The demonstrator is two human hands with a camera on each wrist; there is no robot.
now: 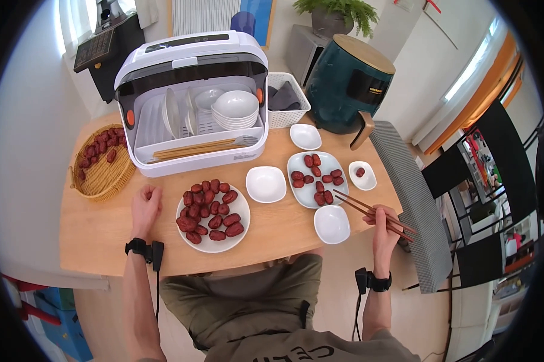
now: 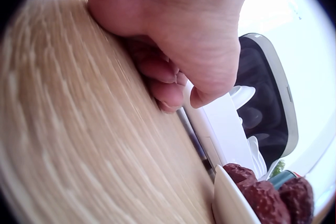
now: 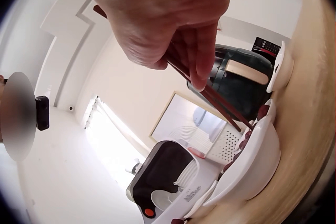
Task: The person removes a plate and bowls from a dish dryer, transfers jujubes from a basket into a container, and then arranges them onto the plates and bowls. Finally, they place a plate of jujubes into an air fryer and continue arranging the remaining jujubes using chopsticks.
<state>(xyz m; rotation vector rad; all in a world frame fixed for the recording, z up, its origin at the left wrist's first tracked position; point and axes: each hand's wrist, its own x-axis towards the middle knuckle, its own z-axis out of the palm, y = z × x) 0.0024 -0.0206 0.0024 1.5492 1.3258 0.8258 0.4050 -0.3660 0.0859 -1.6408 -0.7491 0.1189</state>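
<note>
My right hand (image 1: 385, 226) grips a pair of brown chopsticks (image 1: 398, 228), their tips beside red dates (image 1: 324, 197) at the lower part of a pale plate (image 1: 297, 161). In the right wrist view, the right hand (image 3: 168, 19) holds the chopsticks (image 3: 218, 101) above a white bowl (image 3: 262, 155); whether the tips touch a date cannot be told. The plate carries dates in several small groups. My left hand (image 1: 146, 208) rests on the table, fingers loosely curled and holding nothing, left of a round plate (image 1: 243, 208) heaped with dates (image 1: 216, 222).
Small white dishes (image 1: 266, 184) stand around the pale plate; the right one (image 1: 368, 181) holds one date. A wicker basket (image 1: 112, 181) with dates is at the left. Behind are a white dish case (image 1: 199, 164), a white basket (image 1: 287, 119) and a green air fryer (image 1: 338, 90).
</note>
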